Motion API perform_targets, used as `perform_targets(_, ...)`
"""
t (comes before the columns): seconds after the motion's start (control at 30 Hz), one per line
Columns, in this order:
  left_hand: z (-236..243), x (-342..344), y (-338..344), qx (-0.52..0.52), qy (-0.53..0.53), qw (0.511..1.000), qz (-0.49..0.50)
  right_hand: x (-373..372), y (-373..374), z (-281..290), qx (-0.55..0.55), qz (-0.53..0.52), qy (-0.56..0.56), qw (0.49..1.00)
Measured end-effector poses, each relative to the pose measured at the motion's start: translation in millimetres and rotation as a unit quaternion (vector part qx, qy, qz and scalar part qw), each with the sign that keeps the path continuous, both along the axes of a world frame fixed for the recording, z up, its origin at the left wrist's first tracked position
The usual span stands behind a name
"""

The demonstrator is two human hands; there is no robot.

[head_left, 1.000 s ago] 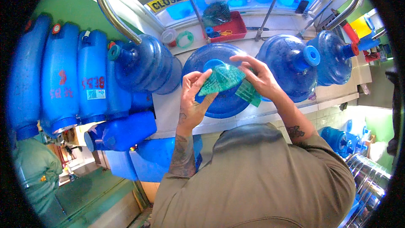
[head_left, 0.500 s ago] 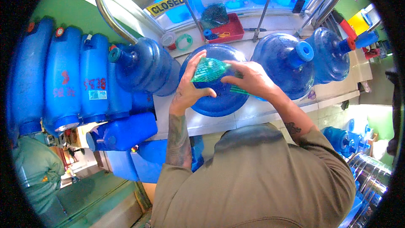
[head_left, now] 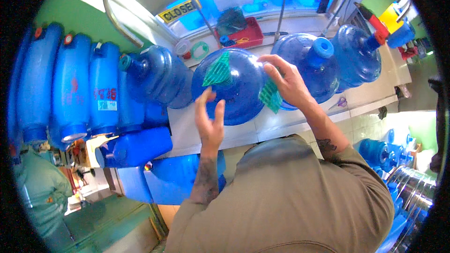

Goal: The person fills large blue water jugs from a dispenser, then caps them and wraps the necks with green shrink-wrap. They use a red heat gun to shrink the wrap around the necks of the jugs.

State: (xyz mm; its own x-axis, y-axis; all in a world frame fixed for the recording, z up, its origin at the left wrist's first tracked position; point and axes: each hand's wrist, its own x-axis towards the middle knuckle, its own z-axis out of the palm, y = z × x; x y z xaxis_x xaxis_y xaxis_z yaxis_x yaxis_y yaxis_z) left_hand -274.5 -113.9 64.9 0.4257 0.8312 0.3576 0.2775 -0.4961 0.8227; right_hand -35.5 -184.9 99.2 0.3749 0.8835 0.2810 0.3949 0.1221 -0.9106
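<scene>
A large round blue water jug stands on the counter before me. A green printed plastic wrap sits over its top, where a cap or neck would be hidden. My left hand is open just below that wrap, fingers apart and slightly blurred. My right hand is closed at the jug's right side on a second green plastic piece, which hangs down from it. Blue jugs with necks pointing up stand to the left and right.
Tall blue containers line the left. Metal tubes rise behind the counter. A red tray holds scissors and a dark bag. Purple scissors lie at the right. More jugs are low at right.
My left hand has let go of the upper green wrap and moved down. My right hand has shifted off it to the right, still with a green piece.
</scene>
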Motion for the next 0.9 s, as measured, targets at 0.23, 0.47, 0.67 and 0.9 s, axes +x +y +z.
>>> perform_targets(0.23,11,52,-22,-0.081,-0.086,0.982,-0.15,-7,-24,18,-0.006,0.059,-0.027,0.998)
perform_targets(0.47,17,102,-16,-0.196,-0.193,0.933,-0.232,26,-67,15,0.014,-0.079,0.062,0.995)
perform_targets(0.67,26,144,-11,-0.124,-0.159,0.944,-0.26,49,-104,2,-0.026,-0.046,0.095,0.994)
perform_targets(0.9,36,175,-17,-0.059,-0.067,0.941,-0.327,76,-121,13,0.036,-0.033,0.065,0.997)
